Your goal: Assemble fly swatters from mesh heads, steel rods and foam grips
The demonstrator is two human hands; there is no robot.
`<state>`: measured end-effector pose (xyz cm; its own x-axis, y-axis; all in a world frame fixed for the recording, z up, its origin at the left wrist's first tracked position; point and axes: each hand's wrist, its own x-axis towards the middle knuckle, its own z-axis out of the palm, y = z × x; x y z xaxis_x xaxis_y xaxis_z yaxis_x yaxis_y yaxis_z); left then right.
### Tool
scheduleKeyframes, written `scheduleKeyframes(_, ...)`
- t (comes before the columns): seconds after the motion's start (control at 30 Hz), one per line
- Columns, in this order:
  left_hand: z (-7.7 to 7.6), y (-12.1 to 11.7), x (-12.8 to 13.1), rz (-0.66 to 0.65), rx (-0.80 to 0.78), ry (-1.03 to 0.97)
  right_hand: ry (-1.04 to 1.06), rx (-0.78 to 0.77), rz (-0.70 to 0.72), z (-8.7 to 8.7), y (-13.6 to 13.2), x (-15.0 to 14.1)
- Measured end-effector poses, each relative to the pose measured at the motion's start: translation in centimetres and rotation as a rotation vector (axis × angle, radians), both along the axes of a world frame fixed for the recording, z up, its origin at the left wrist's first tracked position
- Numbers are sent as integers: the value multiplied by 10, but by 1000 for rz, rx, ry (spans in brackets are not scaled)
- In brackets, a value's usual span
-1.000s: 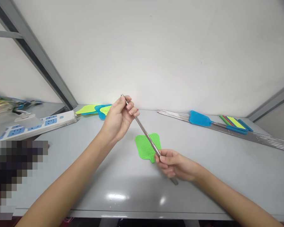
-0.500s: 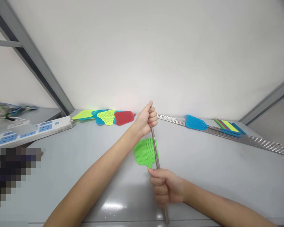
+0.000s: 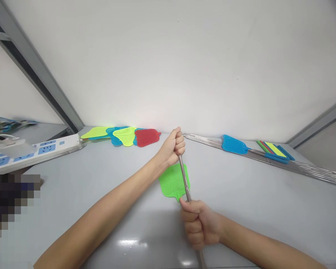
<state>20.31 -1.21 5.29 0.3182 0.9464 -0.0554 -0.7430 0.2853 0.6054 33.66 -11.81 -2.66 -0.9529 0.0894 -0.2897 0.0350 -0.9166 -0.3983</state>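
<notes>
The grey surface (image 3: 240,183) bears rods (image 3: 310,170) at far right, perhaps bundled to stay together. Another rod (image 3: 184,175) slants away from me, my right hand (image 3: 197,226) fisted round its near part and my left hand (image 3: 173,147) round its far part, set apart probably to steady it. Behind it, mid-surface, lies the green swatter head (image 3: 170,181). I can read no writing or brand anywhere

On my feed: 2 slim, bare forearms (image 3: 109,209) w/ narrower wrists (image 3: 222,228); L hand (image 3: 175,145) & R hand (image 3: 198,226) bare too.
</notes>
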Motion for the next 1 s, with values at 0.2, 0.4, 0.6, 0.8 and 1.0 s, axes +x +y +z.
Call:
scheduleKeyframes(0.2,-4,-5,2,-26,-2,-28,49,-9,14,0,0,-1)
scheduleKeyframes(0.4,-6,-10,2,-30,-19,-34,57,-16,39,-1,0,-1)
scheduleKeyframes(0.6,-10,-16,3,-9,-16,-12,36,-11,56,-2,1,0)
scheduleKeyframes(0.8,-11,-25,6,-12,-25,21,89,-22,62,-2,2,-1)
scheduleKeyframes(1.0,-17,-36,10,-47,-44,8,129,-15,68,-1,3,-1)
